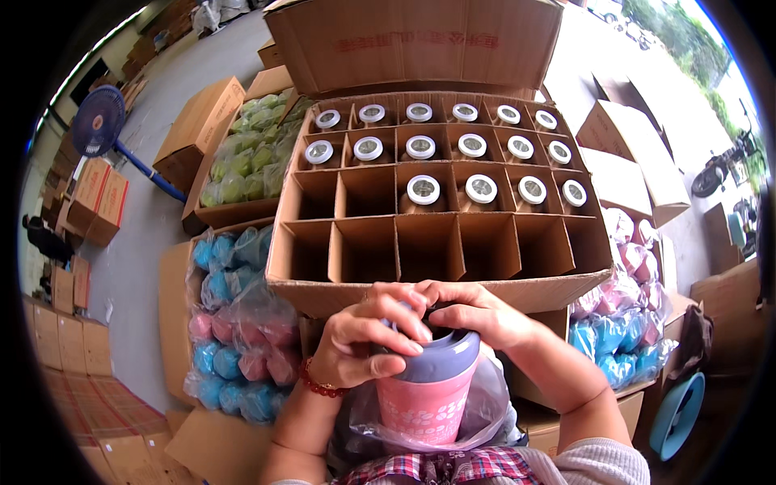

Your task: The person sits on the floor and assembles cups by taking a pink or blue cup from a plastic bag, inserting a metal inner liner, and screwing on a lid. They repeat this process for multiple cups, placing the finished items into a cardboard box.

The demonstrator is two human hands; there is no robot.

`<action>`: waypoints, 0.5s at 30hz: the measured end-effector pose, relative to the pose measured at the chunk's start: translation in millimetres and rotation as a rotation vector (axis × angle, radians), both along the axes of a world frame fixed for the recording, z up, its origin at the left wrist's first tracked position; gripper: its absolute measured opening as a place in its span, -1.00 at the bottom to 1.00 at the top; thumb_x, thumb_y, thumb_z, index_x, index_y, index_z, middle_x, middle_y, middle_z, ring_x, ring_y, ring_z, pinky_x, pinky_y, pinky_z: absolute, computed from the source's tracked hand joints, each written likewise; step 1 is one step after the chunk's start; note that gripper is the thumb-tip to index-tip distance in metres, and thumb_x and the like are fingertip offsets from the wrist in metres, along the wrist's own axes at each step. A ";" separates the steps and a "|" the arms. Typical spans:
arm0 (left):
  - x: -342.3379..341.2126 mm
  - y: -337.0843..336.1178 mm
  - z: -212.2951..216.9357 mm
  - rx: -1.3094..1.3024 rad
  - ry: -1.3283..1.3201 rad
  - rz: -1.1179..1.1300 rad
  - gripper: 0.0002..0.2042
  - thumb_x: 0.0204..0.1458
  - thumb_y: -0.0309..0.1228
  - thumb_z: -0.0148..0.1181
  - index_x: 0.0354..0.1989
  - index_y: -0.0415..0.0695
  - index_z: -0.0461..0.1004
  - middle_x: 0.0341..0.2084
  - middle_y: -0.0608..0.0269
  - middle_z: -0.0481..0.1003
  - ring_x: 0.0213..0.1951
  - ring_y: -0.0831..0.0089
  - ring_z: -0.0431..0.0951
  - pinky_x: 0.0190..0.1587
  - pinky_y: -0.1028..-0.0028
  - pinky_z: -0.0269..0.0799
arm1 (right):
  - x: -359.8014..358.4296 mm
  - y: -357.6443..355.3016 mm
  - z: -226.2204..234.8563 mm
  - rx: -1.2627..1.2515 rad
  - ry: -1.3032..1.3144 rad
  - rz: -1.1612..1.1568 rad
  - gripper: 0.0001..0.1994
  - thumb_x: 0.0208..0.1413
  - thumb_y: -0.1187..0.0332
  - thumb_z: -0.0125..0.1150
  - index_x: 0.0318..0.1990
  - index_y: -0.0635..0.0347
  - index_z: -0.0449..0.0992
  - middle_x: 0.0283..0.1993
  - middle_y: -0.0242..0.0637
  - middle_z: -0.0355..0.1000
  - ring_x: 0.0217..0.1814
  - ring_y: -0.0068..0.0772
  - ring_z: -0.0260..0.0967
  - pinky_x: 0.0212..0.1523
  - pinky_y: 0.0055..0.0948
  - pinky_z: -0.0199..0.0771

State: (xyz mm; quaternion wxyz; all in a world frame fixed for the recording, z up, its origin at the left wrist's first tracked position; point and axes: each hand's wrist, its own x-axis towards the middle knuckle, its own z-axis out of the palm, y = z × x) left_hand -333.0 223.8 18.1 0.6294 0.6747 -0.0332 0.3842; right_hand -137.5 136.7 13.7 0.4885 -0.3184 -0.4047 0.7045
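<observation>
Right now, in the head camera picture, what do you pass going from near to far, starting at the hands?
Pink cup with its purple lid under both hands → empty cardboard slots → rows of jars with white lids → the raised box flap.

Just beyond the fingertips (420, 303): open brown cardboard carton with grid dividers (436, 242), far cells sitting filled. Left of the fingers: open cardboard boxes of bagged blue and pink items (234, 323). Under the fingers: clear plastic bag (485, 404) lying crumpled.
</observation>
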 end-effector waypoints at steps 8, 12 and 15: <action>-19.3 -49.0 -63.5 -0.477 0.682 -0.085 -0.50 0.33 -0.06 -0.22 0.24 -0.19 0.27 0.12 0.22 0.37 0.06 0.57 0.37 0.17 0.54 0.26 | 17.0 -30.9 114.7 0.761 -1.094 0.123 -0.83 0.02 0.46 0.30 -0.20 0.23 0.63 -0.12 -0.19 0.49 -0.14 -0.24 0.42 -0.13 -0.31 0.45; -12.7 -91.0 -44.2 -0.753 0.370 -0.183 -0.47 0.33 -0.03 -0.25 0.22 -0.21 0.29 0.04 0.29 0.42 0.02 0.59 0.39 0.16 0.54 0.28 | -7.6 -52.7 151.3 0.770 -1.340 0.164 -0.80 -0.05 0.41 0.37 -0.23 0.20 0.61 -0.27 -0.27 0.53 -0.28 -0.28 0.49 -0.27 -0.35 0.51; -14.3 -104.0 -34.1 -0.852 0.260 -0.242 -0.48 0.32 -0.03 -0.25 0.18 -0.22 0.32 0.00 0.31 0.44 0.00 0.60 0.40 0.15 0.54 0.29 | -20.8 -67.2 162.1 0.786 -1.463 0.225 -0.77 -0.06 0.35 0.40 -0.23 0.17 0.57 -0.33 -0.29 0.54 -0.33 -0.28 0.54 -0.30 -0.36 0.55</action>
